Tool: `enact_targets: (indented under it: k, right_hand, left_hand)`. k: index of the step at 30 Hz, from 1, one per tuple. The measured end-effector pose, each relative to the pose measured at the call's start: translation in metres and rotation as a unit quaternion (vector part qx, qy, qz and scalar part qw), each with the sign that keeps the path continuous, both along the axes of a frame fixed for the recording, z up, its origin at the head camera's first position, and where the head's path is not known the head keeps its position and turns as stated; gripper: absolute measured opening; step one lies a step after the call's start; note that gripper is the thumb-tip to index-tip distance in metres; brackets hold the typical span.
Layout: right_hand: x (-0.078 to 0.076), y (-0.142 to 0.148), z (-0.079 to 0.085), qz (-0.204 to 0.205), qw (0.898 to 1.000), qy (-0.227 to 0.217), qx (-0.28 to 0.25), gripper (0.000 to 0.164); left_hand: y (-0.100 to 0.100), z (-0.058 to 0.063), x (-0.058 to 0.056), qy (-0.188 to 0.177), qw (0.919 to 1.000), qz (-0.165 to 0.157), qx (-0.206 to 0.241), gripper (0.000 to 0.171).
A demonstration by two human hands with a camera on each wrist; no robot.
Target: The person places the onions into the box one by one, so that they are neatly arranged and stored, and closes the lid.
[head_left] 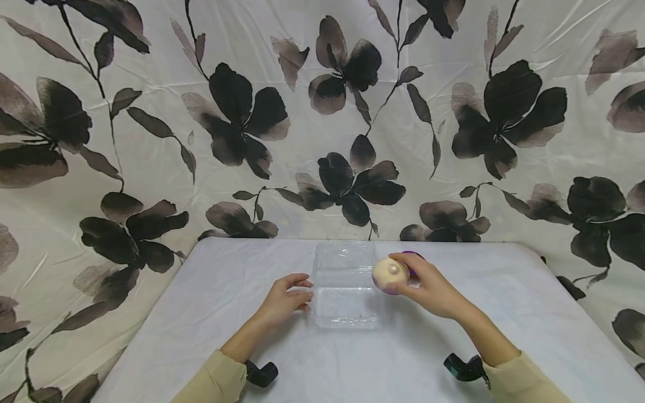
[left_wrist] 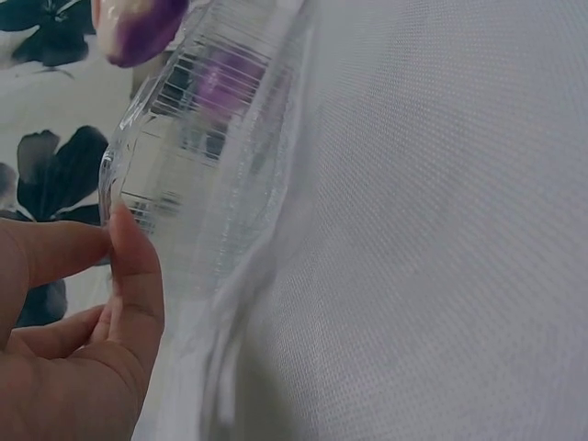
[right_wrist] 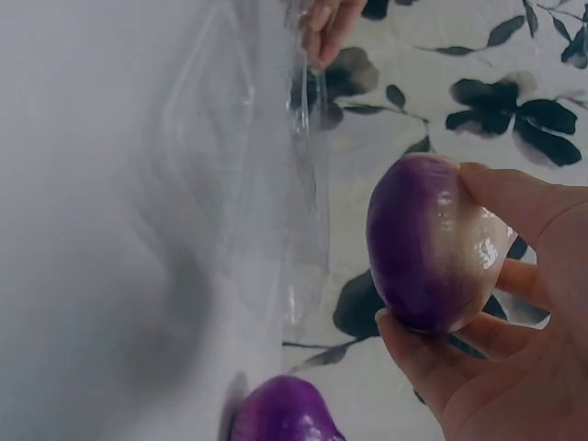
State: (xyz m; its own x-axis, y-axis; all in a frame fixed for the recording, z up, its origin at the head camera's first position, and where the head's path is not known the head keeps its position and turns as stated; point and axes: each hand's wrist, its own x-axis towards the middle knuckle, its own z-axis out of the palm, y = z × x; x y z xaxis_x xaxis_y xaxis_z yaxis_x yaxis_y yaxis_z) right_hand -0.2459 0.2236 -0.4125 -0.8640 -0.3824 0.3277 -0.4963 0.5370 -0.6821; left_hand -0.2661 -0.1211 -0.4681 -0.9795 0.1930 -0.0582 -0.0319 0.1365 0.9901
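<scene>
Just right of the middle of the table, my right hand (head_left: 433,285) grips a purple-and-cream turnip (head_left: 390,273) and holds it up at the container's right edge. The right wrist view shows the turnip's glossy side (right_wrist: 427,243) between thumb and fingers. A clear plastic container (head_left: 347,305) lies open on the table, with its ridged parts spread front to back. On its left, my left hand (head_left: 284,299) pinches the rim between thumb and finger, as the left wrist view shows. A second purple item (right_wrist: 285,413) rests on the table, partly hidden behind my right hand in the head view.
A white cloth (head_left: 201,313) covers the table, whose far edge meets a hanging floral curtain (head_left: 342,123). Black wrist devices (head_left: 262,374) sit at both sleeves, low over the front of the table.
</scene>
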Motion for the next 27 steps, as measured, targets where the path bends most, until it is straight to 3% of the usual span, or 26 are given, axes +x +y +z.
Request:
enact_targets:
  k: [15, 27]
  right_hand:
    - [-0.006, -0.04, -0.003, 0.03, 0.999, -0.038, -0.009, 0.065]
    - [-0.011, -0.059, -0.018, 0.059, 0.997, -0.049, -0.001, 0.064]
  left_hand:
    - [0.0, -0.001, 0.0, -0.002, 0.9999, 0.001, 0.012, 0.052]
    - [0.002, 0.002, 0.0, -0.007, 0.9999, 0.008, 0.01, 0.051]
